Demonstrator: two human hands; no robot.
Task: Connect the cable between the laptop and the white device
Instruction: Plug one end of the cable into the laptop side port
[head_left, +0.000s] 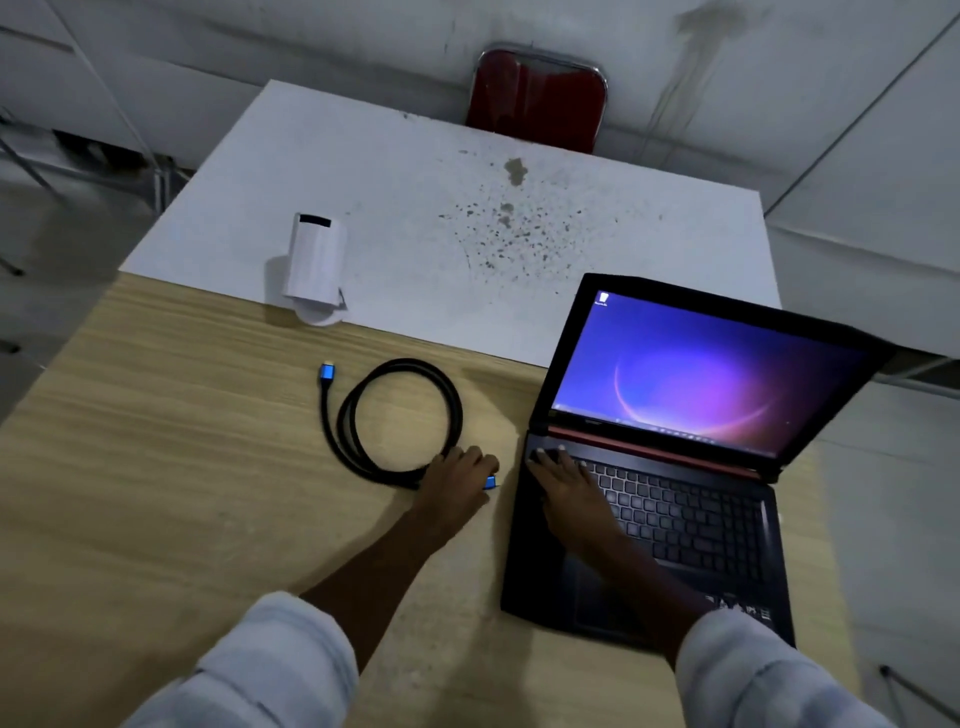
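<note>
A black cable (400, 415) lies coiled on the wooden table (182, 467), with blue plugs at both ends. One plug (327, 372) rests free at the coil's far left. My left hand (460, 480) is closed on the other blue plug (491, 482), just left of the laptop's side. The open black laptop (675, 519) sits at the right with its screen lit. My right hand (563, 480) lies flat on its keyboard's left part, fingers apart. The white device (314, 257) stands on a round base at the far left, on the white table.
A white table (467, 182) with dark stains abuts the wooden one at the back. A red chair (537, 98) stands behind it. Metal chair legs show at the left and lower right edges.
</note>
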